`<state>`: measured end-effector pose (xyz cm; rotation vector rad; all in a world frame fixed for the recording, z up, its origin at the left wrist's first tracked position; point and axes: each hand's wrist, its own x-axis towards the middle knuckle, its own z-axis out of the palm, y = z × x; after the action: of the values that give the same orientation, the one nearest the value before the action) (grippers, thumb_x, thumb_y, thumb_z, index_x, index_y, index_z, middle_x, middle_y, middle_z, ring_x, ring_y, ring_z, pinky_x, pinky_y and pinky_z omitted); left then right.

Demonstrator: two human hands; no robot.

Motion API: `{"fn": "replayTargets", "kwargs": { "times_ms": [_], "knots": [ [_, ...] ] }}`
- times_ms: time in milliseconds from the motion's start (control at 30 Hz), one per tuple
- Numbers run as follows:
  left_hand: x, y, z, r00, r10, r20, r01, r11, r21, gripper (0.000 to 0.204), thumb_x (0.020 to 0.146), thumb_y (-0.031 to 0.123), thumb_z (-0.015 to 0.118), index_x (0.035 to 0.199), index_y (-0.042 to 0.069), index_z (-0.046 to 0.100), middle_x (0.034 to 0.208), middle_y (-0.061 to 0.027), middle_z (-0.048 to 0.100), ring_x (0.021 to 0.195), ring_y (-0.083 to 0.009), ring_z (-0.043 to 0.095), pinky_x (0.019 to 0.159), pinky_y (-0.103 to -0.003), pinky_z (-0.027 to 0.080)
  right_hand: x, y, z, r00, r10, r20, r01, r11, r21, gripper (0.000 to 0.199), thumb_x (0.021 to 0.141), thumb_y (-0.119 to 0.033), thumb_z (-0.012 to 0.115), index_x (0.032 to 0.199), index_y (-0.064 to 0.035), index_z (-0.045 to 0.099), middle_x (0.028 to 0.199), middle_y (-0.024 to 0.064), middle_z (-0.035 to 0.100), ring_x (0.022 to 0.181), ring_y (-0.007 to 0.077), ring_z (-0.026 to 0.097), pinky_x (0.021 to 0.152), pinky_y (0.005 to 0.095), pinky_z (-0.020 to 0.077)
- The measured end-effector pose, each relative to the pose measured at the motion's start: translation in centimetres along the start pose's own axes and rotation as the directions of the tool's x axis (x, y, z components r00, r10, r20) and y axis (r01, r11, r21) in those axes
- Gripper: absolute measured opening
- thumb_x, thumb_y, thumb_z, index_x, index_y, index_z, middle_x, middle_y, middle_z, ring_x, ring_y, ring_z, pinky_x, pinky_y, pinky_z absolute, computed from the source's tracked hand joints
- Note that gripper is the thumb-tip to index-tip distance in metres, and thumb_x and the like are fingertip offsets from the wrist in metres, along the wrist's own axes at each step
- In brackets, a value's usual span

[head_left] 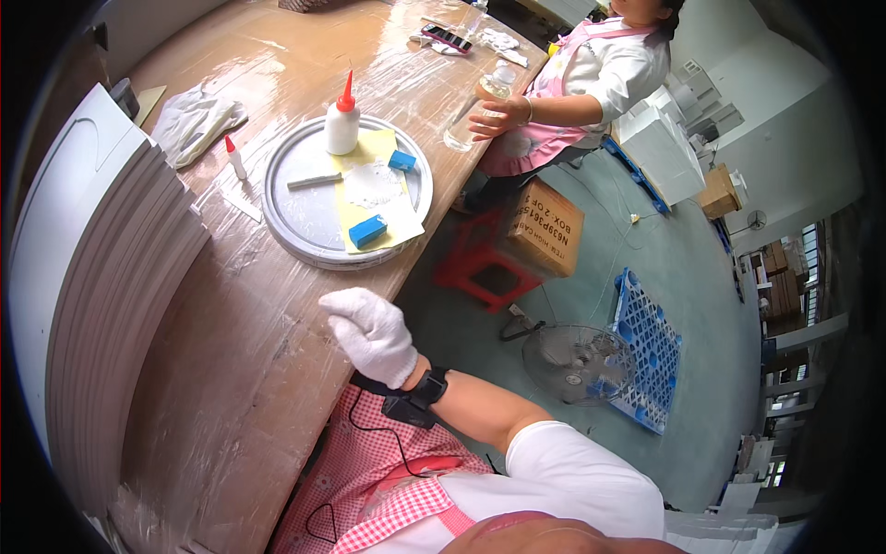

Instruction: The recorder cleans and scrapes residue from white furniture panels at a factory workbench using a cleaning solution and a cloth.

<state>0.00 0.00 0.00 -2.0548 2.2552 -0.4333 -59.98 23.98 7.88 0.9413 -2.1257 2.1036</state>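
Note:
My right hand (371, 336), in a white knit glove, is over the near edge of the wooden table (249, 369). Its fingers are curled in, and what they hold, if anything, is hidden. My left hand is out of view. Beyond the glove lies a round grey lid (277, 208). On it stand a white glue bottle (341, 129) with a red nozzle, a light stick-like piece (314, 180), yellow sandpaper (355, 208) dusted with white powder, and two blue blocks (367, 231) (402, 161). A small red-tipped bottle (234, 159) stands left of the lid.
Stacked white panels (101, 277) fill the left side, near a crumpled glove (198, 120). Across the table, a co-worker's hand (498, 117) is beside a clear bottle (461, 129). On the floor are a red stool (480, 268) with a carton (544, 226), a fan (572, 365) and a blue pallet (641, 360).

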Motion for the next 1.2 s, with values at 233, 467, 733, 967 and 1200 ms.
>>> {"fn": "replayTargets", "kwargs": {
  "times_ms": [233, 467, 733, 967, 1200],
  "knots": [
    [-0.7, 1.4, -3.2, 0.991, -0.124, -0.046, 0.118, 0.986, -0.120, 0.063, 0.103, 0.050, 0.048, 0.139, -0.002, 0.056, 0.142, -0.0277, 0.055, 0.132, -0.0452, 0.049, 0.111, -0.055, 0.037, 19.0, -3.9, -14.3, 0.892, -0.226, -0.392, 0.007, 0.873, -0.488, 0.037, 0.095, -0.014, 0.069, 0.126, 0.0039, 0.061, 0.114, 0.0175, 0.069, 0.102, 0.0247, 0.069, 0.089, 0.0358, 0.0551],
    [-0.9, 1.3, -2.3, 0.989, -0.143, -0.038, 0.140, 0.987, -0.083, 0.065, 0.104, 0.052, 0.045, 0.139, -0.002, 0.056, 0.142, -0.0280, 0.055, 0.132, -0.0453, 0.049, 0.111, -0.055, 0.037, 28.3, -4.3, -18.7, 0.962, 0.241, -0.132, -0.214, 0.352, -0.911, 0.065, 0.087, -0.056, 0.065, 0.125, -0.0033, 0.066, 0.128, 0.0233, 0.066, 0.119, 0.0396, 0.063, 0.100, 0.0456, 0.0496],
    [-0.6, 1.9, -2.8, 0.978, -0.200, 0.053, 0.203, 0.977, -0.067, 0.067, 0.105, 0.052, 0.040, 0.141, -0.003, 0.054, 0.143, -0.0289, 0.053, 0.133, -0.0461, 0.047, 0.113, -0.056, 0.034, 27.3, -4.8, -17.7, 0.938, 0.306, -0.162, -0.247, 0.267, -0.931, 0.055, 0.089, -0.052, 0.063, 0.114, -0.0044, 0.071, 0.116, 0.0236, 0.070, 0.111, 0.0392, 0.067, 0.096, 0.0451, 0.0516],
    [-0.4, 0.2, -1.0, 0.986, -0.166, 0.004, 0.166, 0.985, -0.048, 0.066, 0.104, 0.052, 0.041, 0.140, -0.002, 0.055, 0.143, -0.0292, 0.053, 0.132, -0.0462, 0.048, 0.112, -0.056, 0.035, 24.0, -7.6, -17.0, 0.968, 0.149, -0.204, -0.247, 0.393, -0.886, 0.048, 0.085, -0.052, 0.069, 0.102, -0.0076, 0.073, 0.101, 0.0178, 0.075, 0.099, 0.0350, 0.071, 0.088, 0.0419, 0.0539],
    [-0.8, 3.2, -4.8, 0.979, -0.197, 0.053, 0.201, 0.975, -0.096, 0.069, 0.101, 0.059, 0.044, 0.133, 0.000, 0.060, 0.134, -0.0276, 0.060, 0.128, -0.0473, 0.052, 0.108, -0.056, 0.040, 18.4, -12.3, -11.7, 0.953, -0.232, 0.196, 0.283, 0.442, -0.851, 0.035, 0.083, -0.043, 0.074, 0.091, -0.0089, 0.074, 0.084, 0.0129, 0.072, 0.082, 0.0324, 0.071, 0.074, 0.0414, 0.0551]
  ]
}}
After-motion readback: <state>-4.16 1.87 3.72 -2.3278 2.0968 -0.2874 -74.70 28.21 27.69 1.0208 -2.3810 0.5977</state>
